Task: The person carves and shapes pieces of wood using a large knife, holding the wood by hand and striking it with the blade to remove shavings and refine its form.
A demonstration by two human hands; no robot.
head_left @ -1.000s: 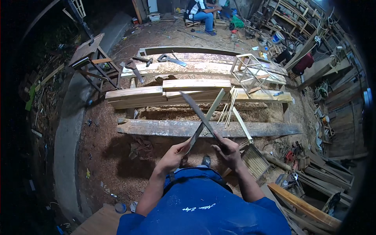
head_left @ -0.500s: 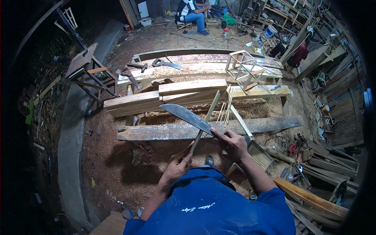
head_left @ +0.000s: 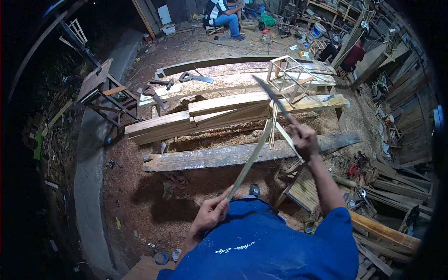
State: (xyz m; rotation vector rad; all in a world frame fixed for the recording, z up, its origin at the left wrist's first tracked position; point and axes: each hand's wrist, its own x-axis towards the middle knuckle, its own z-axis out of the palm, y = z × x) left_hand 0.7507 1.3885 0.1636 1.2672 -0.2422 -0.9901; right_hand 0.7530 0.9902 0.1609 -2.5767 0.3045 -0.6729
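My left hand (head_left: 211,213) is closed around the lower end of a long, narrow, pale strip (head_left: 251,158) that looks like bamboo. It slants up and away to the right, its far end over the near bench. In my right hand (head_left: 305,141) is a machete (head_left: 274,96), gripped by the handle. Its dark blade points up and to the left, apart from the strip. Beyond the strip's far end, a bunch of thin sticks (head_left: 273,114) leans against the stacked timber (head_left: 233,108). A small open wooden frame (head_left: 288,80) stands farther back.
A dark plank bench (head_left: 210,158) crosses before me. Handsaws (head_left: 196,78) and a hammer (head_left: 161,82) lie on the far bench. A slatted wooden piece (head_left: 305,190) stands near my right arm. People sit at the back (head_left: 227,21) and right (head_left: 353,55). Shavings cover the ground.
The machete has lifted off the strip and swung up and right, its blade turning steeper. My left hand has shifted slightly right and down with the strip.
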